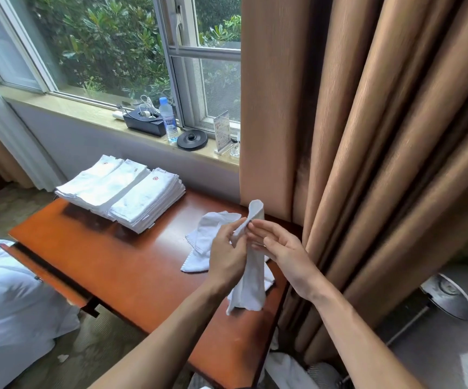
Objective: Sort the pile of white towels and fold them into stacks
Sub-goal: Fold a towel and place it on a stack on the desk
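Note:
I hold a small white towel [251,282] up over the right part of the wooden table [131,265]; it hangs in a narrow drape. My left hand [225,255] pinches its upper edge. Just to the right, my right hand [280,249] pinches the same edge with fingertips, its other fingers stretched out. Behind my hands a crumpled white towel [207,237] lies on the table. Three stacks of folded white towels [123,190] sit side by side at the table's far left corner.
Brown curtains [367,136] hang close on the right. The windowsill [100,116] holds a water bottle [168,120], a black box [144,122], a round black base [192,140] and a card stand. A white bed [5,299] is at left. More white cloth [286,369] lies on the floor.

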`<state>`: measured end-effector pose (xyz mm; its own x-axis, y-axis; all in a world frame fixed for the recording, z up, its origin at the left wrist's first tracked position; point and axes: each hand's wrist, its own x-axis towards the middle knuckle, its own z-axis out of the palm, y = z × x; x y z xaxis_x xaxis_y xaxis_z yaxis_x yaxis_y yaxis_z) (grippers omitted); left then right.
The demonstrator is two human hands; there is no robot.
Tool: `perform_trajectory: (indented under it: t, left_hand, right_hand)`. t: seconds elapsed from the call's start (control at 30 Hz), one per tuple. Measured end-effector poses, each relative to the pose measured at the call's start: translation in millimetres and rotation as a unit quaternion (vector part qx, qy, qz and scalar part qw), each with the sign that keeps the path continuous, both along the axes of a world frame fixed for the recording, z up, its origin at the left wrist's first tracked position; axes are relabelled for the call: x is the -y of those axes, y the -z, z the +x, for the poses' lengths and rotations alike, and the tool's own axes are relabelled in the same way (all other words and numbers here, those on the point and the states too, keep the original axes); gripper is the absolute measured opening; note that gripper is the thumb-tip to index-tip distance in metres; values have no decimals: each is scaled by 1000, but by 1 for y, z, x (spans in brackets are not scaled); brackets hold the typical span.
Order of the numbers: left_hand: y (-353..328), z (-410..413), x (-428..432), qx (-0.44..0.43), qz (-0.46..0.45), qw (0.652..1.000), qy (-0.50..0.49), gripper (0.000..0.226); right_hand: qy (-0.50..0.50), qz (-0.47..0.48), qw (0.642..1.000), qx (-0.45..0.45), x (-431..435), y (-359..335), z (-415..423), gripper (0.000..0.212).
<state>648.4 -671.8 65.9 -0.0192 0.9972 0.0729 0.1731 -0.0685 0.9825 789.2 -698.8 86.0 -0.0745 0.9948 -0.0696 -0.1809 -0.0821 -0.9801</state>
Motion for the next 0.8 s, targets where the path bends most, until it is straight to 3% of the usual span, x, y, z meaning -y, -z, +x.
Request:
perform_trajectory:
  t: [0.1, 0.2, 0.33, 0.43, 0.6, 0.7, 0.8]
  left_hand:
    - [-2, -7, -6, -4, 11, 1000, -23, 32]
    - [-2, -18, -11, -17, 2, 1000, 3, 25]
    - [-2, -28, -17, -26, -8, 999, 38, 20]
    - [-4, -36, -21, -31, -13, 999, 42, 18]
    - [-12, -43, -25, -38, -24, 998, 44, 21]
    - [-12, -49, -26, -63, -10, 997, 33, 16]
    - [-12, -52, -24, -83, 9, 997, -2, 19]
  right_hand:
    - [17, 6, 1000, 23, 1, 1, 0, 45]
    - [77, 51, 984, 153, -4, 4, 7, 46]
    - [87, 128, 918, 364, -18, 8, 23, 34]
    - [70, 143, 878, 452, -26, 8, 30, 15]
    - [6, 103, 883, 458, -33, 3, 33, 9]
    - [1, 88, 900, 426, -34, 0, 32, 16]
    - [6, 101, 919, 380, -32, -1, 30, 5]
